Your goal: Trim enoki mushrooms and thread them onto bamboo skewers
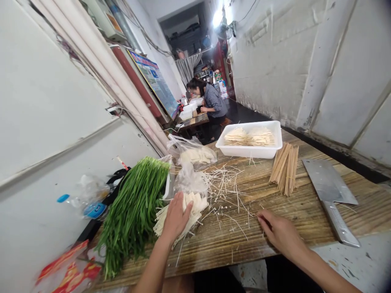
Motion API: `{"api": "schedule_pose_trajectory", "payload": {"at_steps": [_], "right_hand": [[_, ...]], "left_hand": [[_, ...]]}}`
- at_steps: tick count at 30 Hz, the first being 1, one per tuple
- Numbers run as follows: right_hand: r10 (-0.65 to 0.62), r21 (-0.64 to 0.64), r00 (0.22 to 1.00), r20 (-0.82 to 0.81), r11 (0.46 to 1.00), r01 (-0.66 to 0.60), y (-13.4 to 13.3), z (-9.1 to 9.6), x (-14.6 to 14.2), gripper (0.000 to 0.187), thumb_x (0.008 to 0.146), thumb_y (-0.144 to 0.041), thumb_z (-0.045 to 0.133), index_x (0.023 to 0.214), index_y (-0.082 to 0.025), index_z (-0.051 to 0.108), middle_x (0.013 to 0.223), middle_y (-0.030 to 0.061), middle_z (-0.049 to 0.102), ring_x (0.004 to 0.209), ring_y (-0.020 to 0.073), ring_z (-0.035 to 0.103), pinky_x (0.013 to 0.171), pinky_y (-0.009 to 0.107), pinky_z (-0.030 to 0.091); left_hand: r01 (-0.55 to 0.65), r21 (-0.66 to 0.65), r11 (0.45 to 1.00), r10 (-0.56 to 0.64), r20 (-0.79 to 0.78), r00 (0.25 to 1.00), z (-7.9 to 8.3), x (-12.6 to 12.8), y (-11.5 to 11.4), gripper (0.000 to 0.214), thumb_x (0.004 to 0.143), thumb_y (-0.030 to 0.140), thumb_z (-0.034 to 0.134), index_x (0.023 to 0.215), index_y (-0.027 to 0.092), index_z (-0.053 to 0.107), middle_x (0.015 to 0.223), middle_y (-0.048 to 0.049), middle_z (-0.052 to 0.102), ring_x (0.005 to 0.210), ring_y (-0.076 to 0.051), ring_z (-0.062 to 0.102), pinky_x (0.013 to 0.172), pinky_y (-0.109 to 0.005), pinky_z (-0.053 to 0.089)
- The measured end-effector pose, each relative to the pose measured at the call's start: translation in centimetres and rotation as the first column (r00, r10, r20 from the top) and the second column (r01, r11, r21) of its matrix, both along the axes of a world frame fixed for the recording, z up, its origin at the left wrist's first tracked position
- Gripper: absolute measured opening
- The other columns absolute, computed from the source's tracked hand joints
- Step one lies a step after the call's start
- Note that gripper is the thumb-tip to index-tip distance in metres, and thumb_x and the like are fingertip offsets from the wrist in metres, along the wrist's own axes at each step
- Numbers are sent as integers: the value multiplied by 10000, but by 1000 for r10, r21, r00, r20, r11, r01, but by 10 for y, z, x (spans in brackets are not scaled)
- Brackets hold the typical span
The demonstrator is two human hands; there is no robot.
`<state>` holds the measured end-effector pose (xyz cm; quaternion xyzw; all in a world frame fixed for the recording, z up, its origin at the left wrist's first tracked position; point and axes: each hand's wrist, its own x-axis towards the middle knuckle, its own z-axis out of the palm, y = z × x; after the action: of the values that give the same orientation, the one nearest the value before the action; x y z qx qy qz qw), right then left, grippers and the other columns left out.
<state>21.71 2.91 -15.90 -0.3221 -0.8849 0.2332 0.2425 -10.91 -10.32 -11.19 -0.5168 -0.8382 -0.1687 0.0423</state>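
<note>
My left hand (pixel 176 217) lies with fingers stretched out over a bundle of enoki mushrooms (pixel 161 223) and a stack of pale, thin sheets (pixel 197 203), perhaps tofu skin. To the right, my right hand (pixel 279 232) rests low over the wooden table (pixel 214 248), thumb and fingers pressed together. Whatever they pinch, if anything, is too small to make out. Between the two hands and beyond them, loose enoki strands (pixel 224 183) are scattered on the wood. A clear plastic bag (pixel 191 179) sits just behind the pale sheets.
Green chives (pixel 137 203) are heaped at the left. Behind stands a white tray (pixel 249 152) of skewered pieces, beside bundled wooden sticks (pixel 284 169). A cleaver (pixel 330 183) lies far right. Another bag (pixel 198 155) holds pale sheets. A person (pixel 214 99) sits at a farther table.
</note>
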Motion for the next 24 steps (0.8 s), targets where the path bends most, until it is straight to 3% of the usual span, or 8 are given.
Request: {"api": "schedule_pose_trajectory", "payload": {"at_steps": [8, 15, 24], "right_hand": [[-4, -9, 1000, -18, 1000, 4, 1, 0, -2, 238, 935, -252, 329, 917, -207, 561, 842, 47, 685, 742, 199, 664, 653, 295, 470], [-1, 14, 1000, -25, 1000, 1, 1, 2, -1, 247, 925, -244, 333, 890, -206, 575, 809, 41, 682, 724, 194, 663, 648, 289, 474], [-5, 26, 999, -41, 1000, 6, 0, 2, 0, 254, 916, -238, 346, 872, -205, 594, 797, 42, 681, 716, 192, 657, 634, 285, 471]], "left_hand": [[26, -44, 999, -23, 62, 998, 3, -3, -2, 652, 893, 469, 370, 1364, 18, 371, 1402, -230, 435, 1338, -278, 357, 1118, -483, 229], [-33, 16, 999, 31, 100, 995, 7, -6, -3, 557, 922, 417, 309, 1338, 68, 433, 1344, -192, 520, 1232, -254, 506, 1046, -444, 366], [-14, 4, 1000, 13, 100, 995, 12, -18, -1, 481, 877, 394, 362, 1199, 116, 585, 1232, -144, 626, 1166, -240, 567, 1017, -387, 398]]}}
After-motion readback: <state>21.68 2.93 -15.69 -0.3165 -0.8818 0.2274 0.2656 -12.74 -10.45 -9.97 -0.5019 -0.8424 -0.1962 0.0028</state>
